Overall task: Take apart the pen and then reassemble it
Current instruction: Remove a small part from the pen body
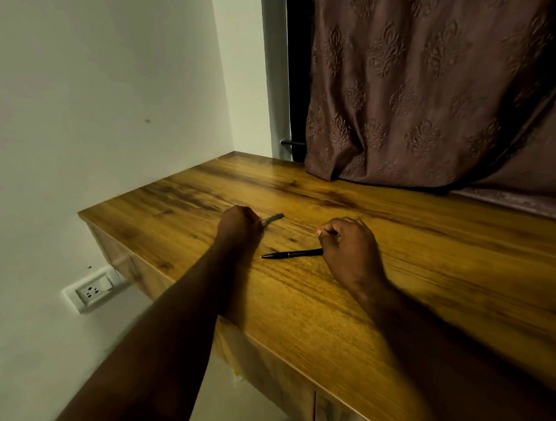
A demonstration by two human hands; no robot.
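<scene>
Nothing readable is showing here: no text, label, brand or number is appearing on the pen (292, 254), the wall socket (92, 290) or the wooden table (402, 268).

Black pen (292, 254), brown wood-grain desk (402, 268), mauve damask-patterned curtain (424, 74), seemingly grey cap (273, 218)

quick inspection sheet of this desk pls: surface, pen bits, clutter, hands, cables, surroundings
surface: wooden desk top, grain showing, cabinet front below.
job's things: black pen body lies level along the desk, tip pointing left; grey pen part sticks out of the left fist.
clutter: nothing seen
grippers: left hand grips the grey pen part; right hand is curled round the rear end of the black pen body.
cables: nothing seen
surroundings: brown patterned curtain hangs down to the desk's far edge; wall socket on the white wall, below desk level at left.
</scene>
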